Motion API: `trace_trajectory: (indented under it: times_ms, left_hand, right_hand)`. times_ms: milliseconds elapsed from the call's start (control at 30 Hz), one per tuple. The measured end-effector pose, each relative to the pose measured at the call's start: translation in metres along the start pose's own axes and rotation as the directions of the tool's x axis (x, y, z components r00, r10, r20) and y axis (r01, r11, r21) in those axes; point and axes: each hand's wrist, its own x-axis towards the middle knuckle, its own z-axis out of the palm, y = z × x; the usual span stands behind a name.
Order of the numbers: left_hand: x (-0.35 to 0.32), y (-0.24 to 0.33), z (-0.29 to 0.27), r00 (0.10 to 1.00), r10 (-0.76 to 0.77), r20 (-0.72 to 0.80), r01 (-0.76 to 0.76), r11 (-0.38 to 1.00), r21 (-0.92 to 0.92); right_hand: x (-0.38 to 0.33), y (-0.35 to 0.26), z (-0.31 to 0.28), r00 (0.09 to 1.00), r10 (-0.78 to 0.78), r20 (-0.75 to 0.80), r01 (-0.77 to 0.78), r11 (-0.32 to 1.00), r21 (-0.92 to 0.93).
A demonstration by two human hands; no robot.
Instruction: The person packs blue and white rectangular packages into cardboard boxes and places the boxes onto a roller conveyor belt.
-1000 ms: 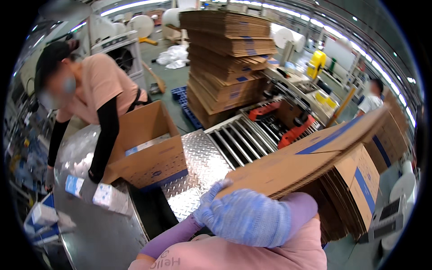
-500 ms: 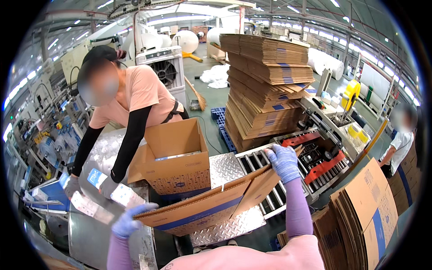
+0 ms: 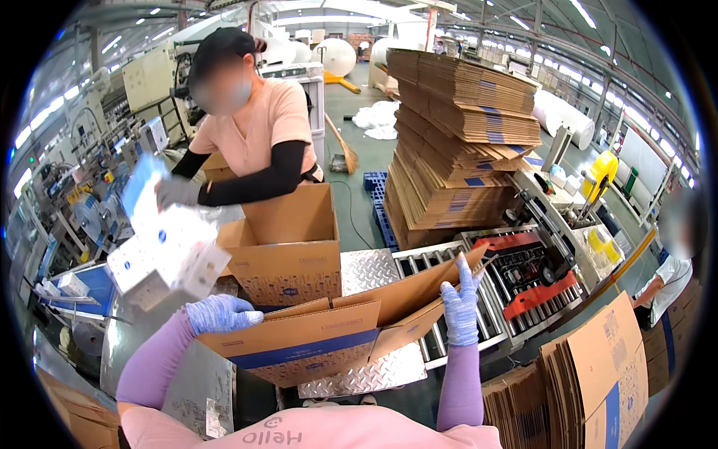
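A half-opened cardboard box [image 3: 307,350] with a blue band leans in front of me, its top flaps parted. My left hand [image 3: 222,313], in a blue knit glove, is closed over its left upper edge. At the right end my right hand [image 3: 461,305], gloved alike, grips the flap with fingers up along its side. Just beyond stands an open cardboard box [image 3: 288,262]. Across from me, a co-worker's gloved hand [image 3: 177,192] holds white-and-blue packs [image 3: 168,251], blurred by motion, above the metal table.
A metal table [image 3: 142,344] lies to the left; a diamond-plate surface [image 3: 370,273] leads to a roller conveyor [image 3: 449,340] with red guides. Flattened cartons form a tall stack [image 3: 456,142] behind and another stack [image 3: 606,367] at right. Another person [image 3: 669,273] is at far right.
The box has spread open more and its left end shifted left with my left hand. My right hand has moved lower on its end. The co-worker has straightened and lifted the packs.
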Motion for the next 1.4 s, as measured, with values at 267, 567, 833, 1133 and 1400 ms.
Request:
trace_trajectory:
  times_ms: [267,567,833,1133,1400]
  left_hand:
    - [-0.005,-0.017,-0.005,0.930,0.182,-0.321,-0.154,0.982,0.109]
    - [0.083,0.023,0.109,0.974,0.214,0.078,-0.228,0.928,0.296]
    - [-0.005,-0.008,0.077,0.604,0.643,0.472,-0.647,0.741,-0.181]
    - [0.093,-0.083,0.133,0.774,0.236,-0.588,-0.503,0.793,-0.343]
    - [0.111,-0.043,0.171,0.805,0.075,-0.589,-0.572,0.363,-0.736]
  right_hand:
    - [0.004,-0.060,-0.072,0.870,-0.093,0.484,0.080,0.996,0.047]
    - [-0.035,-0.005,0.071,0.507,-0.074,0.859,0.636,0.704,-0.315]
    - [-0.049,0.013,0.071,0.513,-0.040,0.857,0.797,0.394,-0.459]
    - [0.073,-0.065,0.050,0.748,-0.608,0.265,0.602,0.791,0.115]
    - [-0.009,-0.036,0.038,0.616,-0.517,0.594,0.773,0.540,-0.331]
